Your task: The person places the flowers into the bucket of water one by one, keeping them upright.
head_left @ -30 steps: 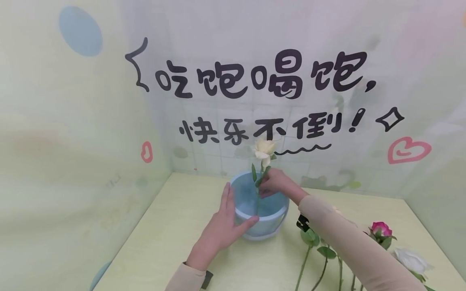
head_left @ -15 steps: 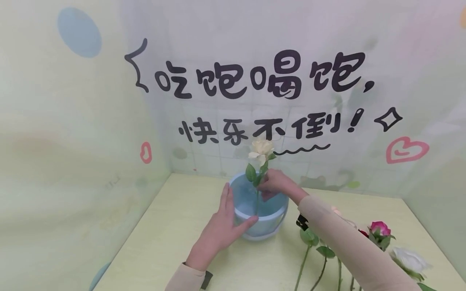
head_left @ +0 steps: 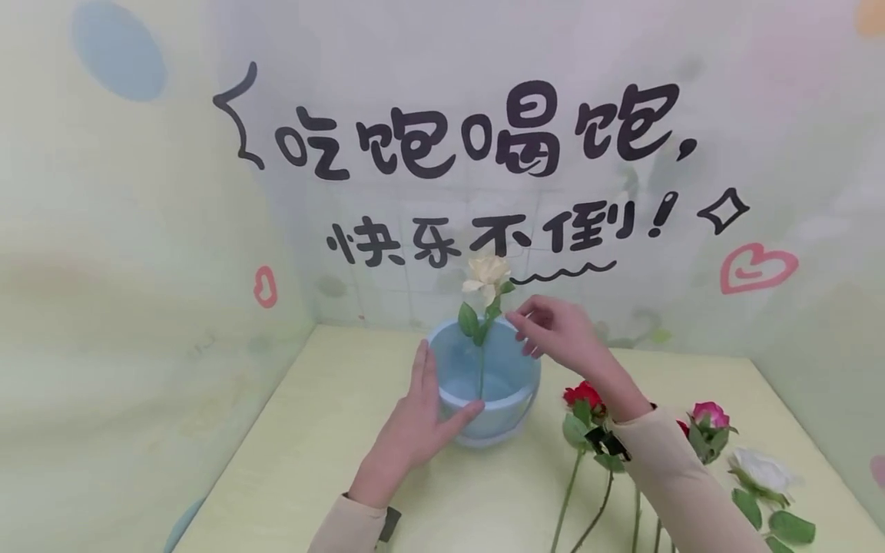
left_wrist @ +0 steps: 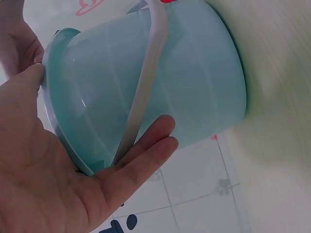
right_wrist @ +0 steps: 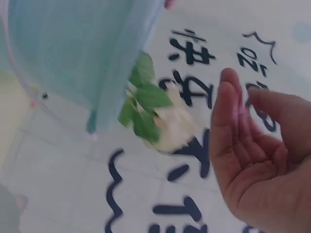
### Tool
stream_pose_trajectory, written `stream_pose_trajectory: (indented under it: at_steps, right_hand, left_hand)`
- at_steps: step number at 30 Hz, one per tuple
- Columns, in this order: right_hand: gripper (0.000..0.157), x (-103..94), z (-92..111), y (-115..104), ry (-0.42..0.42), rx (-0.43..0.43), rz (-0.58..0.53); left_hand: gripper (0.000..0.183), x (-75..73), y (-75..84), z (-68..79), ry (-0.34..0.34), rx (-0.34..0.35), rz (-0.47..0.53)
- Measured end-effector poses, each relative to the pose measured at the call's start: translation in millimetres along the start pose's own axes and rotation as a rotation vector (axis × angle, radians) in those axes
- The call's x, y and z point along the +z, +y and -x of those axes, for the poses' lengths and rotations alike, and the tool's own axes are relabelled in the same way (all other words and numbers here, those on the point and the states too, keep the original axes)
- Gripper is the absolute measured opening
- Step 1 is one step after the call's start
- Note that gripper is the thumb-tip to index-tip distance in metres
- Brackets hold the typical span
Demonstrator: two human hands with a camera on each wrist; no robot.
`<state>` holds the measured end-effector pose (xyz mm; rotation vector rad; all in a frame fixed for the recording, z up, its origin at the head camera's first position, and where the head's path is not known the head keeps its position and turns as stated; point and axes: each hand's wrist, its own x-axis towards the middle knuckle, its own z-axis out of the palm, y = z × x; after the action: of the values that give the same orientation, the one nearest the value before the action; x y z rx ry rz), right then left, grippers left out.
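A pale blue bucket with a light handle stands on the table. My left hand holds it from the left, thumb at the front of the rim and fingers along the outer wall; the left wrist view shows the fingers by the bucket handle. A cream rose stands in the bucket, its stem leaning on the front rim and its bloom above the back rim. My right hand is off the stem, at the right of the rim, fingers loosely bent with nothing between them, as in the right wrist view.
Right of the bucket lie several roses: a red rose, a pink rose and a white rose, stems toward me. My right sleeve passes over some stems. A printed backdrop stands behind the table.
My right hand has let go of the rose stem and moved right, out of the bucket's mouth. The rose stays in the bucket by itself. My left hand keeps its place on the bucket.
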<state>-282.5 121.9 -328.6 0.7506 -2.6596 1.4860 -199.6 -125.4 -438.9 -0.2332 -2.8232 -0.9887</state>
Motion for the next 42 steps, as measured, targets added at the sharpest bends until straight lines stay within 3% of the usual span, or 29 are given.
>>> stream_pose_trajectory:
  at_steps: [3, 6, 11, 14, 23, 28, 42]
  right_hand:
    - [0.021, -15.1, 20, -5, 0.123, -0.088, 0.024]
    - [0.02, -29.9, 37, -9, 0.228, -0.124, 0.048]
    - [0.021, -46.6, 68, -6, 0.399, -0.074, 0.064]
    - [0.023, -52.0, 81, 0, 0.457, -0.015, 0.057]
    - [0.041, -50.6, 108, 38, 0.439, 0.219, 0.067]
    - [0.04, -32.5, 121, 61, 0.407, 0.295, 0.086]
    - [0.038, 17.6, 140, 114, 0.255, 0.543, -0.066]
  left_hand:
    - [0.126, 1.3, 0.2, -2.3, 0.009, 0.01, 0.014]
    - [0.124, 1.2, 0.3, -4.3, 0.024, 0.023, 0.019]
    - [0.124, 2.2, 0.3, -4.1, -0.002, 0.007, 0.009]
    - [0.124, 2.9, 0.6, -6.0, -0.002, 0.008, 0.007]
    - [0.124, 6.6, 3.4, -12.3, 0.014, 0.02, 0.012]
    - [0.126, 8.3, 0.3, -6.9, -0.001, -0.006, 0.001]
    - [0.125, 9.7, -0.9, -7.8, -0.001, 0.005, -0.001]
